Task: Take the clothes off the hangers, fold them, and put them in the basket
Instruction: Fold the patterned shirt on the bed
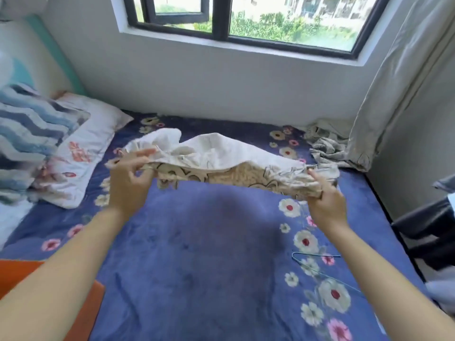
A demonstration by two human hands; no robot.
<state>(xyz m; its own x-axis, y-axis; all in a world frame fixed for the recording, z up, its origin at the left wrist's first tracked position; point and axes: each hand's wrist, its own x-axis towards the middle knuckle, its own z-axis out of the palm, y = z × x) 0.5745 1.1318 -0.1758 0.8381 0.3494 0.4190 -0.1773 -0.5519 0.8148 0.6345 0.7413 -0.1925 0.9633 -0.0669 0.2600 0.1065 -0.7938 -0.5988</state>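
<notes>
A cream garment (216, 158) with a tan and black print hangs stretched in the air above the blue flowered bed (197, 254). My left hand (130, 178) pinches its left end, and my right hand (325, 200) grips its right end in curled fingers. A thin blue wire hanger (317, 267) lies bare on the bedspread at the lower right, below my right forearm. An orange surface (49, 286) shows at the lower left edge; whether it is the basket I cannot tell.
A white pillow (83, 148) and a blue wavy-striped blanket (27, 134) lie at the bed's left. A crumpled grey cloth (330, 146) sits by the curtain (394, 94) at the far right corner. Dark furniture (428, 230) stands right of the bed.
</notes>
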